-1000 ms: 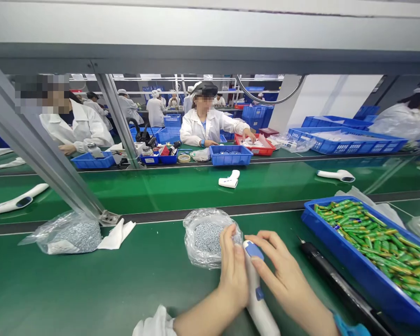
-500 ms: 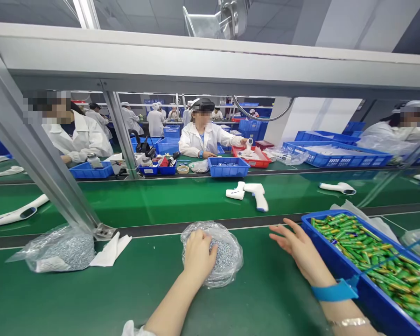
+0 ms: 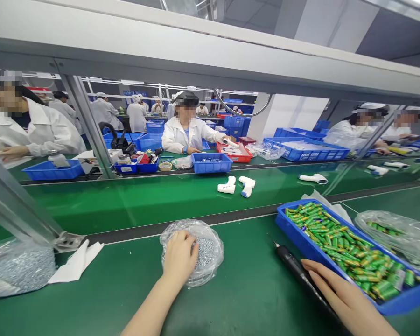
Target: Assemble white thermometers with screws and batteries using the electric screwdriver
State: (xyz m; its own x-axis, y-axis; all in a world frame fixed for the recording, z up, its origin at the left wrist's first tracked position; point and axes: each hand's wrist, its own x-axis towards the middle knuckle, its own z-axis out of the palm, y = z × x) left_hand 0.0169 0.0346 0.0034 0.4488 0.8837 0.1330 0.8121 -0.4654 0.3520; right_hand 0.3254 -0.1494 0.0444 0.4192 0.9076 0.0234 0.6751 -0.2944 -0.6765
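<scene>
Clear plastic bag of small silvery screws (image 3: 210,254), open beneath curled left hand (image 3: 179,254); grasp hidden. Right hand (image 3: 341,294) lies, fingers extended, along black pen-shaped electric screwdriver (image 3: 290,260), grip uncertain. Risk: slack film may snag fingers, scattering screws; round screwdriver may roll from under the palm

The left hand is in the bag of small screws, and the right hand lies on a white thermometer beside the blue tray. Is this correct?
Not quite. The head view shows the right hand on a black screwdriver, not a white thermometer. The rest holds: the left hand is in the bag of screws, and the blue tray is beside the right hand.
</scene>
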